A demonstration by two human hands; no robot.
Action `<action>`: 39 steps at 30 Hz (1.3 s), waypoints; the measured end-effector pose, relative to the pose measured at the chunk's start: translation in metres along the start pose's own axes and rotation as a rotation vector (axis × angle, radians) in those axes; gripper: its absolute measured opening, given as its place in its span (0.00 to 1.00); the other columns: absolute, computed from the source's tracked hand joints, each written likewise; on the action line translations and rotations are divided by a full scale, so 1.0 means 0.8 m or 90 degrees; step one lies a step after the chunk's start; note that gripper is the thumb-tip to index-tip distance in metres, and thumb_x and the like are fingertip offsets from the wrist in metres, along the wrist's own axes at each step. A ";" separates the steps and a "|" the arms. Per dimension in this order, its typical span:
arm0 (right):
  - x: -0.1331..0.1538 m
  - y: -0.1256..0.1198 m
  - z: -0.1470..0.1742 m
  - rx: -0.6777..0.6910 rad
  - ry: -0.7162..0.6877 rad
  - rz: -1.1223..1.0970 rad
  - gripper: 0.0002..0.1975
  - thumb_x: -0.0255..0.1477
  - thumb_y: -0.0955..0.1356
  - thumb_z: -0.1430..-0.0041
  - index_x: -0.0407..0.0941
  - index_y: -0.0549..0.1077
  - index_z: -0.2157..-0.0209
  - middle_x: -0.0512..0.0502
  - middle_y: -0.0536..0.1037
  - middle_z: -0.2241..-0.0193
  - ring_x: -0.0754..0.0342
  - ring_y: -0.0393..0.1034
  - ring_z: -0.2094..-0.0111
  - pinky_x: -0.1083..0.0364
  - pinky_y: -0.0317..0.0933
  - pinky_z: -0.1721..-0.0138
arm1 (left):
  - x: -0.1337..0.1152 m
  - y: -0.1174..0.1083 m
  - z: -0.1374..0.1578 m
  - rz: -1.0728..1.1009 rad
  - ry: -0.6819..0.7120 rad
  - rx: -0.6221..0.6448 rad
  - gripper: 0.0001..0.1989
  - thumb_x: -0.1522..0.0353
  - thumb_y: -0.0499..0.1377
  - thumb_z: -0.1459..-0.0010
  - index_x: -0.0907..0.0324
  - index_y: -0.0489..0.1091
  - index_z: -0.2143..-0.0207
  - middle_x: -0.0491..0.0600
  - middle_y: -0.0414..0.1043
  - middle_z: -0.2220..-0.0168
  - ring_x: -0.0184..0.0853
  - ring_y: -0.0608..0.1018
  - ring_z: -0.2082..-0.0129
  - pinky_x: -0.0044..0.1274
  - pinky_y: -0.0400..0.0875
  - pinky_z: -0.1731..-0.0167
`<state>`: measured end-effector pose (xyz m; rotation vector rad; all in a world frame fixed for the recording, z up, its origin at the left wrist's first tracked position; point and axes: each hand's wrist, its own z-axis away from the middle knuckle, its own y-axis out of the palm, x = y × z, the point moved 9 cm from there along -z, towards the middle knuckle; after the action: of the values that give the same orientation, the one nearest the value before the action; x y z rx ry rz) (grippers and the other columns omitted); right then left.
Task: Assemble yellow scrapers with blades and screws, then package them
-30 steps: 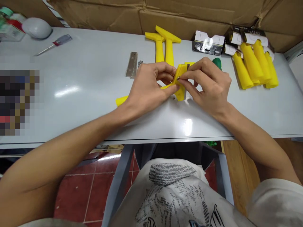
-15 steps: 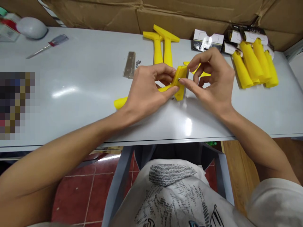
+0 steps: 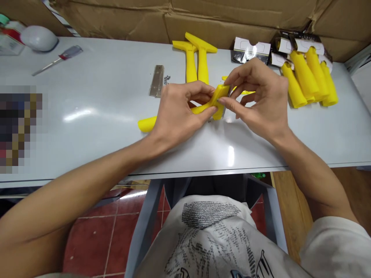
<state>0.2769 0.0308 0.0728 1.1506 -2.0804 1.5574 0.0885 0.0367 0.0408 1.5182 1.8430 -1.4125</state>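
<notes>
My left hand (image 3: 176, 117) is closed around a yellow T-shaped scraper (image 3: 147, 124), whose rounded handle end sticks out to the left of my wrist. The wide head is turned up between my two hands. Along its right edge runs a thin metal blade (image 3: 224, 111). Thumb and fingers of my right hand (image 3: 262, 102) pinch the head and blade from the right, with the thumb pressing near a small screw hole; whether a screw sits under it I cannot tell. Behind my right fingers lies another yellow piece (image 3: 248, 92), mostly hidden.
Loose metal blades (image 3: 157, 82) and small nuts or screws (image 3: 166, 79) lie left of two yellow scrapers (image 3: 203, 63). Several yellow tubular handles (image 3: 310, 77) with black-and-white packaging (image 3: 251, 51) stand at back right. A screwdriver (image 3: 68, 53) lies far left. Cardboard (image 3: 130, 23) lines the back.
The right thumb has pressed slightly closer to the scraper head, and the small shiny piece at its tip is less visible. The head has tilted a little. The view has shifted slightly.
</notes>
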 end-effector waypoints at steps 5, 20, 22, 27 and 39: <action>-0.004 0.000 0.001 -0.004 0.004 0.003 0.13 0.39 0.78 0.27 0.54 0.80 0.45 0.45 0.91 0.47 0.43 0.89 0.53 0.47 0.88 0.60 | -0.001 0.001 0.000 -0.026 0.065 -0.014 0.12 0.54 0.72 0.21 0.51 0.88 0.48 0.49 0.93 0.51 0.45 0.94 0.53 0.34 0.94 0.52; -0.035 0.019 -0.006 0.091 0.020 -0.225 0.22 0.53 0.82 0.31 0.52 0.79 0.60 0.48 0.88 0.65 0.46 0.87 0.66 0.44 0.89 0.58 | 0.004 0.002 -0.007 -0.022 0.077 0.001 0.17 0.51 0.68 0.17 0.52 0.80 0.55 0.49 0.92 0.56 0.43 0.94 0.57 0.34 0.93 0.54; -0.035 0.024 -0.006 0.097 0.023 -0.220 0.23 0.56 0.82 0.32 0.52 0.79 0.62 0.49 0.88 0.67 0.46 0.87 0.66 0.43 0.90 0.56 | 0.004 0.000 -0.007 -0.035 0.078 -0.011 0.17 0.51 0.68 0.17 0.52 0.79 0.56 0.48 0.92 0.58 0.42 0.94 0.59 0.33 0.92 0.57; -0.032 -0.003 -0.013 0.090 -0.006 -0.068 0.16 0.49 0.79 0.25 0.51 0.83 0.59 0.47 0.90 0.63 0.47 0.88 0.63 0.45 0.88 0.55 | -0.002 -0.001 -0.006 -0.057 0.112 -0.032 0.14 0.54 0.67 0.18 0.50 0.76 0.58 0.44 0.90 0.61 0.39 0.91 0.63 0.33 0.88 0.61; -0.145 -0.088 -0.037 0.047 0.193 0.214 0.42 0.19 0.76 0.37 0.46 0.76 0.23 0.43 0.88 0.55 0.47 0.78 0.58 0.45 0.76 0.48 | 0.007 0.032 -0.009 -0.271 0.457 -0.014 0.10 0.55 0.65 0.22 0.49 0.80 0.53 0.50 0.87 0.61 0.46 0.87 0.59 0.39 0.80 0.63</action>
<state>0.3965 0.0997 0.0552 0.5559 -2.0960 1.8367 0.1114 0.0440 0.0275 1.8557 2.7240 -1.0545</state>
